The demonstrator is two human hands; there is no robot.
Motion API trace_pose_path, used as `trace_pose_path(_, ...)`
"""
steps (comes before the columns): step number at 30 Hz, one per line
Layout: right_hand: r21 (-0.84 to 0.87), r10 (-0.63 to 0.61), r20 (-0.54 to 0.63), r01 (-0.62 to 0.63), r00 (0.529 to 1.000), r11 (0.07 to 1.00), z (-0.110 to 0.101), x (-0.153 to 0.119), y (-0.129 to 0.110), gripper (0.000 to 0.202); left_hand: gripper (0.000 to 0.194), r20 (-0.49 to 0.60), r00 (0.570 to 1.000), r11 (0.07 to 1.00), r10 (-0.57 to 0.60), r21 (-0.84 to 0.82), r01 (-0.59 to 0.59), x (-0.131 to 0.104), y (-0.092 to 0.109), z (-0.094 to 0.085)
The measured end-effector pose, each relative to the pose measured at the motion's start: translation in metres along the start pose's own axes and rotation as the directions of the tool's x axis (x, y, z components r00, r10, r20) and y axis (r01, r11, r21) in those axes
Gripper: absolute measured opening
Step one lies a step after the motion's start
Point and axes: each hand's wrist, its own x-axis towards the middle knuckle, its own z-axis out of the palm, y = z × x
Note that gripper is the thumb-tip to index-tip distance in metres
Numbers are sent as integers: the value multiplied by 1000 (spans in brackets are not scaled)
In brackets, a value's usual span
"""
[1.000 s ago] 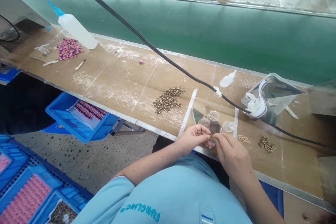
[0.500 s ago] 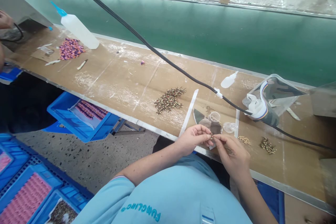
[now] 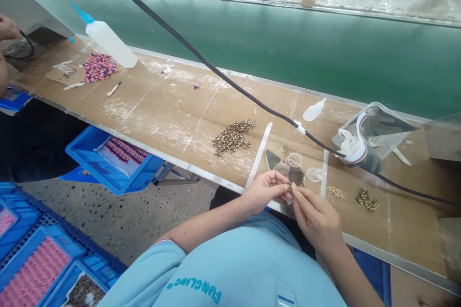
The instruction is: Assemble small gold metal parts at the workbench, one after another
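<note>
My left hand and my right hand meet at the near edge of the bench, fingertips almost touching. Between my left thumb and forefinger is a tiny dark brown and gold piece, mostly covered by the fingers. My right thumb and forefinger are pinched against it; whether they hold a separate part is too small to tell. Just beyond the hands lie a camouflage cloth, a small clear cup and a clear round lid. Right of them are a pile of tan beads and a heap of dark-and-gold pieces.
A larger heap of brown-and-gold pieces lies left of a white tape strip. A black cable crosses above the bench. Behind are a white bottle and a camouflage pouch. A co-worker's hand shows at far left.
My right hand has turned slightly and its fingers have drawn closer together at the small piece. My left hand stays nearly where it was.
</note>
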Motion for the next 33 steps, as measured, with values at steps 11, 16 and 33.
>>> trace_pose_path(11,175,111,30,-114,993,978,-3,2,4,29,43,3,1000,1000,-4,26,4,0,1,1)
trace_pose_path(16,203,310,26,-309,950,929,-4,4,5,12,46,24,999,999,-47,17,47,2,1,-2)
trace_pose_path(33,224,222,95,-238,970,945,4,10,9,14,52,43,992,993,-121,6,121,0,11,-2)
